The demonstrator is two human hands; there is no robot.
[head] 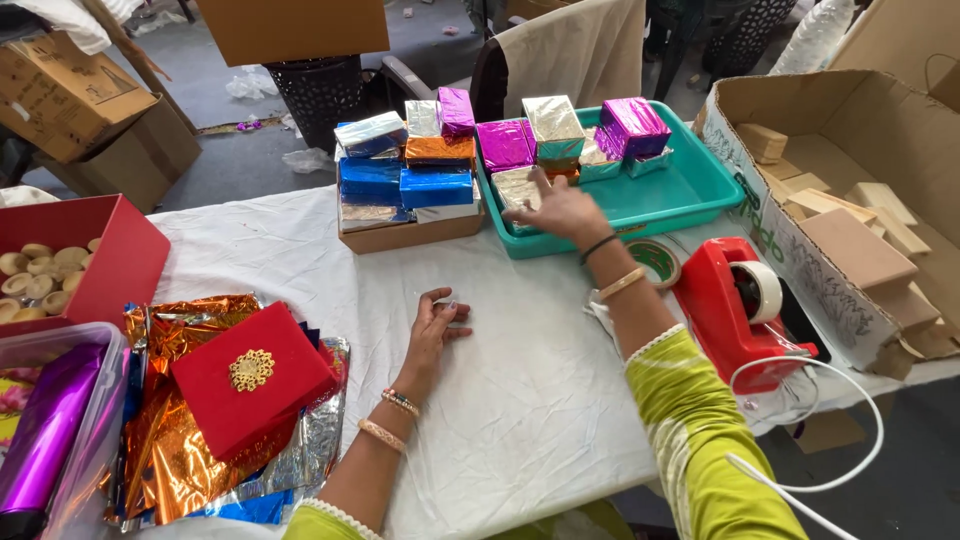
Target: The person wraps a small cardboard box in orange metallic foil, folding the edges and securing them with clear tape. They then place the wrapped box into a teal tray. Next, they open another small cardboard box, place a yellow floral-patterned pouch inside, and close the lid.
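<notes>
Right hand [560,210] reaches over the near rim of the teal tray [700,190], fingers spread, fingertips on a silver foil-wrapped block [515,185] lying inside — no grip closed. Left hand [435,325] rests loosely open on the white tablecloth [520,400], holding nothing. The block looks light and rigid; foil likely slick, crease-prone — best pinched across its short sides. Red tape dispenser [735,310] stands just right.
</notes>
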